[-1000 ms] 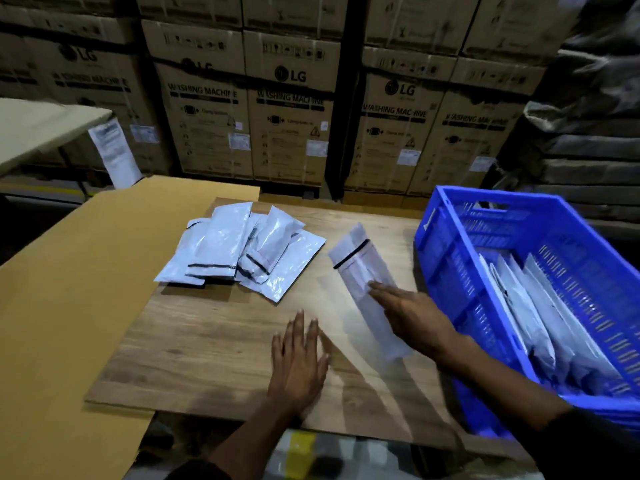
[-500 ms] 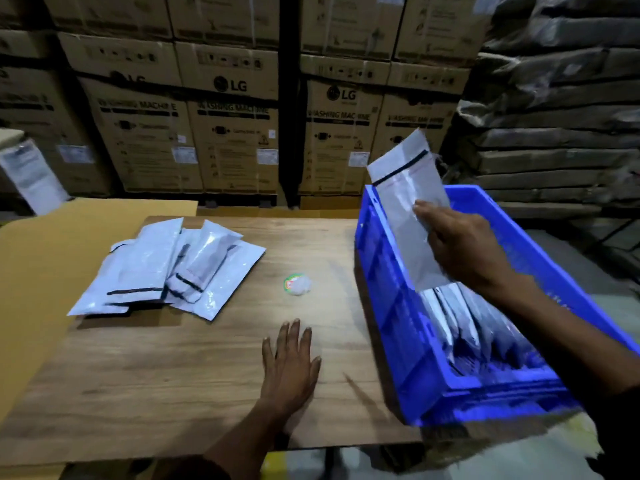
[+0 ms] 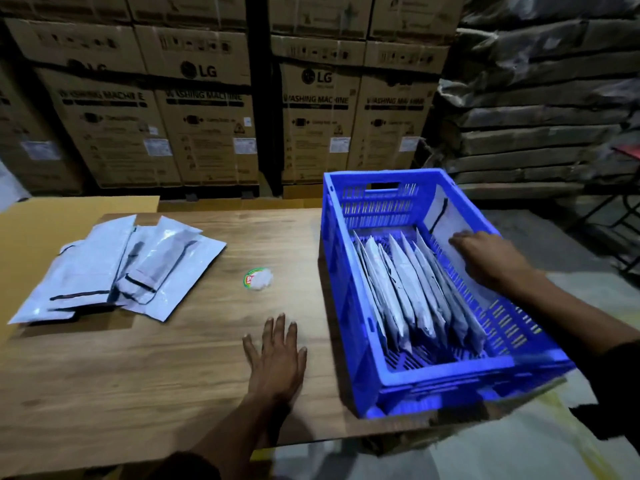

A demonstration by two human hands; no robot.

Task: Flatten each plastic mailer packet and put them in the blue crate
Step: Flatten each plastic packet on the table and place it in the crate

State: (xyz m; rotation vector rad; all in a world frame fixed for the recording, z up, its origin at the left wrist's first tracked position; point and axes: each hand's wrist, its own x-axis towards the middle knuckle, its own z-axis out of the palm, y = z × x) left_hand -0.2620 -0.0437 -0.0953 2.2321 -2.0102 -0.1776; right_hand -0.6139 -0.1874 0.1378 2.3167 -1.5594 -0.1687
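Several flattened packets [image 3: 408,299] already stand on edge in a row inside the blue crate [image 3: 349,306], leaning toward its left wall, and one more mailer [image 3: 446,220] is going in along the right wall, its black-striped end toward the far side. The right hand [image 3: 491,261] lies over that mailer, fingers fairly straight and pressed against its face; whether the thumb hooks round an edge is hidden, so I cannot tell if it pinches or only pushes. The step in hand looks to be seating this packet at the end of the row. To do it well, I would judge, the mailer should be slid down until its lower edge meets the crate floor, kept flat against the slotted wall so it does not curl or catch on the slots, then tipped onto its neighbour so the row stays tight. Thin plastic like this will likely spring back if let go too soon, so a firm stroke along its length seems wise. The left hand [image 3: 277,362] rests palm down on the wooden surface [image 3: 138,375], fingers spread, holding nothing, just left of the crate. A pile of unflattened packets [image 3: 117,271] waits well apart at the far left, with a small round sticker [image 3: 258,279] between pile and crate.
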